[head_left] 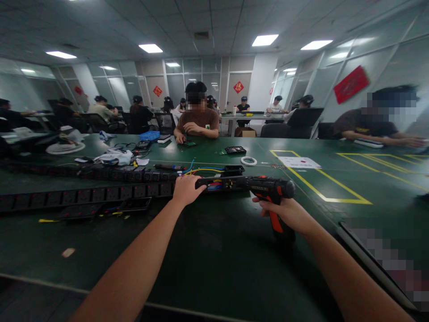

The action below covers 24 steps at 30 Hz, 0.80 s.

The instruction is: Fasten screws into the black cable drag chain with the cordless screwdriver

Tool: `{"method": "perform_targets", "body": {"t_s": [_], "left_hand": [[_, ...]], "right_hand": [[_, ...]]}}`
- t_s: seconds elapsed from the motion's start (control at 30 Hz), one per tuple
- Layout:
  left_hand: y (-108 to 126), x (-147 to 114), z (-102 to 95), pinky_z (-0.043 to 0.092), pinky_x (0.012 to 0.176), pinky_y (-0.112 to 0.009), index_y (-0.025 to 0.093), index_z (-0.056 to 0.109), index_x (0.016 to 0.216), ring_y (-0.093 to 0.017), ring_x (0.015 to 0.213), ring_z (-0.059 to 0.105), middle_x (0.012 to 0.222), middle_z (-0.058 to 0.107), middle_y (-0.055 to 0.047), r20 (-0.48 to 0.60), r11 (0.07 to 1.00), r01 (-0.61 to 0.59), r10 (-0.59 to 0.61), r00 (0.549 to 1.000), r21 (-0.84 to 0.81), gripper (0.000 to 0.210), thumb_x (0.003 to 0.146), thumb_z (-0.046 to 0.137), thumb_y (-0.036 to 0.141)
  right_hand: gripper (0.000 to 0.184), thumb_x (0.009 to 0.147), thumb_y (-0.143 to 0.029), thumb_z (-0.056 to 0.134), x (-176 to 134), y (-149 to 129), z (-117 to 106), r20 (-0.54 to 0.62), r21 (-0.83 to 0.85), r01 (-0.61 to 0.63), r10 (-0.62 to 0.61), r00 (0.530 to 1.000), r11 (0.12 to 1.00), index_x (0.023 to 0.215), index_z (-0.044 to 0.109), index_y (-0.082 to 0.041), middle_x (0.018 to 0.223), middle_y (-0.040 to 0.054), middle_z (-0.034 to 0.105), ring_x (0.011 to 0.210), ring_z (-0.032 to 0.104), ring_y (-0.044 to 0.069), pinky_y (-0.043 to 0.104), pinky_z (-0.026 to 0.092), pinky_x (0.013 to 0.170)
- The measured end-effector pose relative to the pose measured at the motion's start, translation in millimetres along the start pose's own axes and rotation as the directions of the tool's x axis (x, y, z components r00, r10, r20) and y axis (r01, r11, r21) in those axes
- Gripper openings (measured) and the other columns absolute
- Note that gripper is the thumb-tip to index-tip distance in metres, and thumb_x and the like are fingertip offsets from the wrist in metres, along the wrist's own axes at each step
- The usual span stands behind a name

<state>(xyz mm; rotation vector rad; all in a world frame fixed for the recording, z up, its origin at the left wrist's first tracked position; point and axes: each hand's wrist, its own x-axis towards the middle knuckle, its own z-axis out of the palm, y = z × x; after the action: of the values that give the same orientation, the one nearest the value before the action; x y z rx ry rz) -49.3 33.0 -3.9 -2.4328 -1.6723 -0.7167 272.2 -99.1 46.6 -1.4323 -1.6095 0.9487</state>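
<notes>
A black and orange cordless drill (264,187) lies in the grip of my right hand (290,213), its fingers wrapped round the handle. The drill points left, toward the opened end of a long black power strip (100,195); whether its bit touches anything cannot be made out. My left hand (187,188) is closed on the strip beside that opening, where coloured wires (215,184) and brass-coloured metal parts (229,183) show inside. Just behind, blue and yellow wires (204,169) run to a black socket housing (233,170).
More power strips (134,173) lie behind on the green table (208,268). A screwdriver-like tool (169,167), a white ring of tape or cable (248,160) and a paper sheet (299,162) lie farther back. A co-worker (197,120) sits opposite. A dark-edged panel (372,264) is at right.
</notes>
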Motion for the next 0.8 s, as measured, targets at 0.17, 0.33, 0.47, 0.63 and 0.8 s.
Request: {"method": "perform_targets", "body": {"t_s": [0.17,0.33,0.47,0.63,0.8], "left_hand": [[-0.3,-0.5,0.3,0.036,0.1,-0.045,0.024,0.067,0.123,-0.03,0.116,0.059,0.125,0.069,-0.009,-0.014,1.0,-0.004,0.005,1.0,0.011,0.046,0.093,0.055,0.058],[0.0,-0.6,-0.5,0.036,0.099,-0.045,0.025,0.068,0.121,-0.03,0.115,0.06,0.123,0.071,-0.008,-0.014,1.0,-0.008,0.008,1.0,0.01,0.045,0.093,0.055,0.058],[-0.2,-0.9,-0.1,0.035,0.1,-0.045,0.025,0.067,0.122,-0.03,0.116,0.059,0.125,0.069,-0.008,-0.014,1.0,-0.013,0.013,1.0,-0.001,0.046,0.093,0.054,0.058],[-0.4,-0.7,0.8,0.035,0.101,-0.045,0.025,0.067,0.122,-0.03,0.118,0.058,0.126,0.069,-0.008,-0.015,1.0,-0.001,0.001,1.0,0.007,0.046,0.093,0.054,0.058],[-0.5,-0.9,0.1,0.036,0.099,-0.045,0.024,0.068,0.12,-0.03,0.115,0.06,0.123,0.07,-0.009,-0.026,1.0,-0.013,0.013,1.0,0.009,0.045,0.093,0.056,0.057]], "right_hand": [[0.04,0.078,-0.046,0.072,1.5,3.7,-1.0,0.007,-0.029,0.005,-0.005,1.0,1.0,0.106,0.069,-0.017,0.102,0.0109,0.076,0.074,0.071,0.025,0.04,0.054,0.073],[0.038,0.077,-0.049,0.071,0.5,2.2,-1.0,0.001,-0.085,-0.007,0.007,1.0,0.996,0.098,0.069,-0.017,0.085,0.0073,0.074,0.074,0.07,0.025,0.036,0.052,0.068],[0.037,0.076,-0.05,0.07,-1.1,-1.2,0.7,-0.012,-0.138,-0.018,0.017,1.0,0.99,0.093,0.068,-0.017,0.073,0.0044,0.07,0.067,0.066,0.023,0.033,0.048,0.061],[0.034,0.075,-0.051,0.069,-0.9,-2.1,2.1,-0.026,-0.163,-0.031,0.027,0.999,0.986,0.088,0.066,-0.019,0.065,0.0011,0.065,0.062,0.063,0.021,0.031,0.045,0.056],[0.034,0.076,-0.052,0.068,0.0,-1.6,1.6,-0.023,-0.179,-0.029,0.026,0.999,0.983,0.084,0.065,-0.02,0.065,0.0007,0.064,0.062,0.062,0.021,0.031,0.045,0.057]]}}
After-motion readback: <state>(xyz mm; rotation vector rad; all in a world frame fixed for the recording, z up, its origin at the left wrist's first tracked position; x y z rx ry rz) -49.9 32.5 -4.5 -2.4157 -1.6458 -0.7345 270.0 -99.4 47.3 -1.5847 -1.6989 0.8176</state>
